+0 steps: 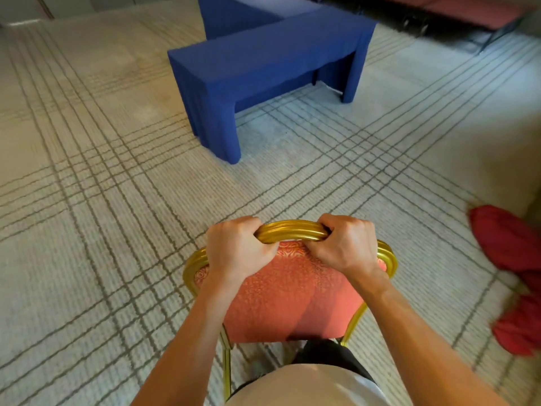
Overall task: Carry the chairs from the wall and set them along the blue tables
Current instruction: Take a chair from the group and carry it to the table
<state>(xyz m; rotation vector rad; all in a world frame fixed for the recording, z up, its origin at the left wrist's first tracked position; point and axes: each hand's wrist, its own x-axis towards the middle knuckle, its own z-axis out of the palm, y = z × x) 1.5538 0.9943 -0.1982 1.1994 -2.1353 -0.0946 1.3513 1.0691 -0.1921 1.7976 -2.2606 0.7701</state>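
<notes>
Both hands hold the chair [289, 294] by the gold top rail of its back, left hand [238, 253] and right hand [344, 247] each in a tight closed grip. The blue table [263, 57] stands well apart at twelve o'clock on the carpet [87, 200]; red cloth [509, 247] lies at three o'clock.

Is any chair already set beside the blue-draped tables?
No: the blue-draped tables have bare carpet beside them; both hands grip the gold-framed red chair.

The chair [292, 291] seat and most legs hide under its back and the arms. The far blue table [234, 13] and the red cloth [509, 247] are cut off at the edges. The dark things top right are too blurry to tell.
</notes>
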